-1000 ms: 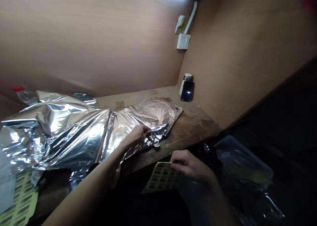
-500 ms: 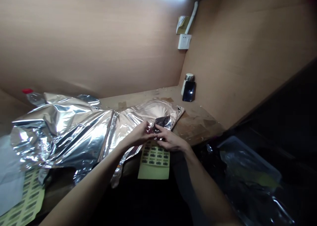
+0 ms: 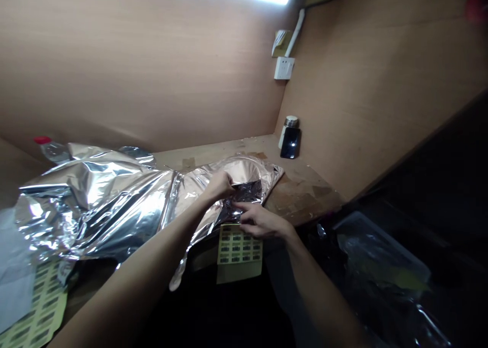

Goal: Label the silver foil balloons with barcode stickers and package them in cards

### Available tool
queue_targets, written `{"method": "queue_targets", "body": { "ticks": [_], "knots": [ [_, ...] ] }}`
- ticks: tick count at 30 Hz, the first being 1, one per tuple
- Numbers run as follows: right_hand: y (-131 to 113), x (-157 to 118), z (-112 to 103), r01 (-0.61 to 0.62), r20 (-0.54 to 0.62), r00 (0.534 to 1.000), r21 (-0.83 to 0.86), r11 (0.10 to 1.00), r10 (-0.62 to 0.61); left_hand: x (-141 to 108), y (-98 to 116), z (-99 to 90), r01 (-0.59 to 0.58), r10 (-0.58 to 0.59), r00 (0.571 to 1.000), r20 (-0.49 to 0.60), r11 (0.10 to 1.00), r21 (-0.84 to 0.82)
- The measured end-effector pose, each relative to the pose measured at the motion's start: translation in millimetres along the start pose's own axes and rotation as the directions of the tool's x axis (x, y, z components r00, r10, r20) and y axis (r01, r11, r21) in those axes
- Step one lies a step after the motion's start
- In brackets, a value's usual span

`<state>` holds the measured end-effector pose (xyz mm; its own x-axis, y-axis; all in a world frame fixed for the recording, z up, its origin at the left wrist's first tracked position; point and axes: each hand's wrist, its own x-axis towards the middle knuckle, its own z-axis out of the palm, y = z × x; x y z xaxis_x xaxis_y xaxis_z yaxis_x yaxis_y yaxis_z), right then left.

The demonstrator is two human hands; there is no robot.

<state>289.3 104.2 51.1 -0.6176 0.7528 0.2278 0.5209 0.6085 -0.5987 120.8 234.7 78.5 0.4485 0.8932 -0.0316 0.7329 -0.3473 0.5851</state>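
My left hand (image 3: 220,185) is closed, with its fingertips pinching the upper left edge of a small dark shiny foil bag (image 3: 249,189). The dark bag lies on top of large silver foil bags (image 3: 125,200) spread over the table. My right hand (image 3: 261,221) has its index finger stretched out onto the dark bag's surface, its other fingers curled below. Just under that hand, a yellow sheet of small printed labels (image 3: 240,251) hangs over the table's front edge. Whether the curled fingers touch the sheet is hard to tell.
A dark phone (image 3: 291,143) leans against a metal-capped bottle (image 3: 292,120) in the back corner. A red-capped clear bottle (image 3: 53,149) lies at left. More labels (image 3: 43,307) sit front left by white sheeting (image 3: 15,271). A clear plastic bin (image 3: 381,246) stands low at right.
My left hand has moved up and slightly left, and more of the dark bag shows flat between my hands. The label sheet sits slightly lower and further right.
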Motion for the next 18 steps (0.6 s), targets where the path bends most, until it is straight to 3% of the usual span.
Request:
{"method": "queue_targets", "body": {
  "ticks": [5,8,10,14,16,18],
  "knots": [
    [5.3,-0.7,-13.4,-0.012,-0.174,0.985,-0.008,1.000,0.011,-4.1,-17.4,-8.2,-0.013,0.043,0.989,0.141,0.979,-0.204],
    [7.6,5.7,-18.2,-0.036,-0.165,0.986,-0.084,0.996,0.021,-9.6,-17.0,-11.9,-0.031,0.114,0.965,0.236,0.944,-0.329],
    [8.2,10.3,-19.7,-0.019,-0.135,0.991,-0.130,0.991,0.002,-11.3,-14.3,-10.2,-0.023,0.118,0.965,0.236,0.929,-0.370],
    [13.8,14.7,-19.6,-0.083,-0.128,0.990,-0.165,0.983,0.062,-9.0,-16.6,-13.8,0.006,0.025,0.997,0.079,0.928,-0.372],
    [20.4,12.8,-18.4,-0.159,-0.117,0.983,-0.158,0.975,0.141,-13.8,-26.5,-36.6,0.041,-0.073,0.994,-0.078,0.934,-0.355],
    [27.7,8.9,-16.5,-0.197,-0.104,0.978,-0.146,0.969,0.183,-30.7,-42.0,-78.9,0.095,-0.189,0.945,-0.266,0.939,-0.331]
  ]
}}
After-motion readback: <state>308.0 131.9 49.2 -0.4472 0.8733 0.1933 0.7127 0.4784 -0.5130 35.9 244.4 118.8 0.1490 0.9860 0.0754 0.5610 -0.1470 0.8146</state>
